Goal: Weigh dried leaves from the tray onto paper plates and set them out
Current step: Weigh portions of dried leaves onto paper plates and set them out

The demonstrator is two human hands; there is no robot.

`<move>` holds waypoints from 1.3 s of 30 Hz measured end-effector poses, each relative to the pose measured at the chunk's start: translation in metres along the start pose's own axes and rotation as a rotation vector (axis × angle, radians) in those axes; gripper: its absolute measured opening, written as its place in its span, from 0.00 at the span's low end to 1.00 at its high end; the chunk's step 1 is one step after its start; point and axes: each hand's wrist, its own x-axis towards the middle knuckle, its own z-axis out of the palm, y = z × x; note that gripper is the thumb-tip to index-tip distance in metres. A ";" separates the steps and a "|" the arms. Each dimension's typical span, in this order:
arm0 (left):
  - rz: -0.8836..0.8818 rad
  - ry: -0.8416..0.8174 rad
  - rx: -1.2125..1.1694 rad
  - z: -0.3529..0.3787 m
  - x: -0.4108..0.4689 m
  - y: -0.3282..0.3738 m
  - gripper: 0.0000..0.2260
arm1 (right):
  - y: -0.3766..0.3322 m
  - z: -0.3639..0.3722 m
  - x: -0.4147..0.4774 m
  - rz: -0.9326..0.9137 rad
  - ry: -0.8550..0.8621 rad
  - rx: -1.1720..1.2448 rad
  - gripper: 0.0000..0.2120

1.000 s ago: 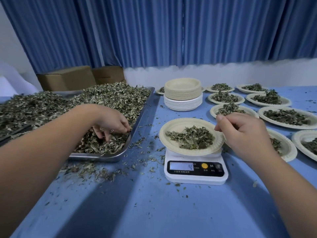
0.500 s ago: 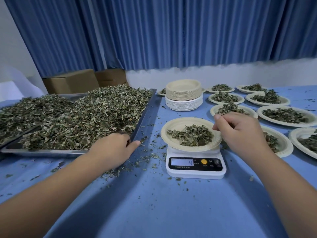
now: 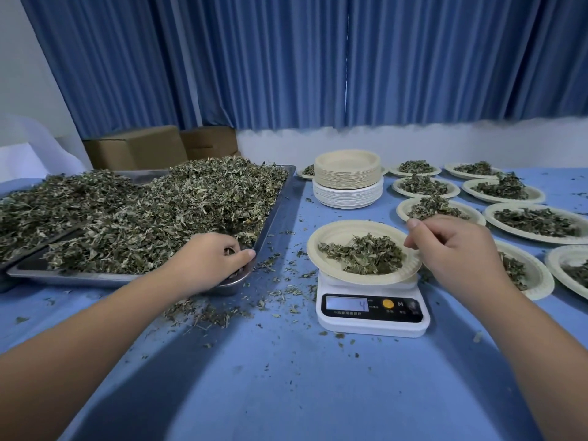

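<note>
Blue table (image 3: 286, 377): left hand (image 3: 206, 262) grips tray (image 3: 276, 202); right hand (image 3: 455, 249) curls at plate (image 3: 337, 232), hold unclear.

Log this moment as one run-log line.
left hand grips leaves at tray corner | right hand curled at plate rim, hold unclear | scale reads 4

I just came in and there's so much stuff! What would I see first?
Probably the big metal tray on the left, heaped with dried leaves. Then the paper plate of leaves on the white scale in the middle, and the many filled plates laid out to the right.
</note>
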 end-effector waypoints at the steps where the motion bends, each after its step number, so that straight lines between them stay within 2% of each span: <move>1: -0.003 -0.003 -0.002 -0.002 0.003 -0.001 0.17 | 0.000 0.000 0.000 0.001 0.002 0.002 0.18; 6: -0.034 0.000 -0.017 -0.017 0.021 -0.002 0.15 | 0.003 0.000 0.001 0.012 0.024 0.012 0.18; 11: -0.035 0.102 -0.129 -0.033 0.037 0.016 0.17 | 0.005 0.000 0.003 0.006 0.039 -0.011 0.18; 16: 0.043 0.235 -0.313 -0.038 0.051 0.066 0.18 | 0.008 0.000 0.006 0.013 0.052 -0.010 0.18; 20: 0.125 0.281 -0.401 -0.029 0.065 0.117 0.16 | 0.010 0.000 0.007 0.021 0.053 -0.012 0.19; 25: 0.211 0.191 -0.365 0.003 0.080 0.161 0.19 | 0.011 0.000 0.007 0.014 0.055 -0.015 0.18; 31: 0.334 -0.067 -0.145 0.033 0.071 0.164 0.20 | 0.010 0.001 0.008 0.004 0.058 -0.006 0.17; 35: 0.423 -0.041 -0.075 0.029 0.057 0.154 0.26 | 0.007 0.001 0.007 -0.007 0.052 -0.001 0.17; 39: 0.421 0.004 -0.179 0.016 0.055 0.139 0.29 | 0.005 0.000 0.006 -0.012 0.042 -0.004 0.17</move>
